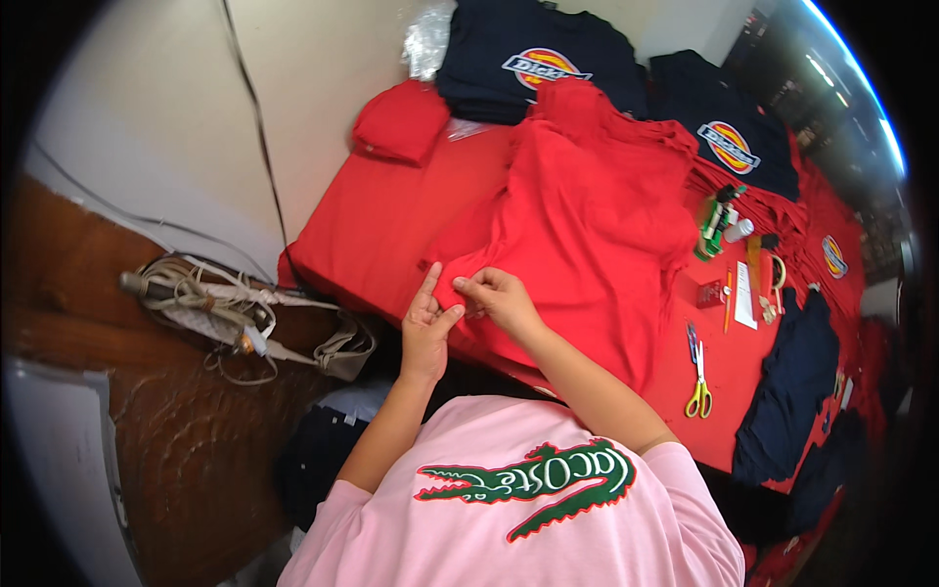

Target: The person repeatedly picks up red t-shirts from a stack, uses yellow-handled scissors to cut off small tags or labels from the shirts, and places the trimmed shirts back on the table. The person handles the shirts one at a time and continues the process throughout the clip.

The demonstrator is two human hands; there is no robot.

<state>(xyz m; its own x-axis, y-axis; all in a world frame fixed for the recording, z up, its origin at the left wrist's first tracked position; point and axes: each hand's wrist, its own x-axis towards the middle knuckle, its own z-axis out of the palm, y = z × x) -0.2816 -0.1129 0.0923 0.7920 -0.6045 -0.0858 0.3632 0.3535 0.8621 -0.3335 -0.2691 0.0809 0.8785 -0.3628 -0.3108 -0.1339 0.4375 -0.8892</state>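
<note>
A red T-shirt point(597, 225) lies spread over the red-covered table, its near left edge lifted at my hands. My right hand point(501, 301) pinches that edge between thumb and forefinger. Close beside it, my left hand point(427, 328) holds the same edge, with the cloth between its thumb and its long, straightened fingers. Whether anything small sits between the right fingertips is too small to tell.
Folded navy shirts point(489, 59) and a folded red garment point(399, 122) lie at the back. Right of the T-shirt are yellow-handled scissors point(698, 396), a green tool point(716, 227), a white paper strip point(745, 295) and navy cloth point(787, 391). Bundled cords point(201, 298) hang at left.
</note>
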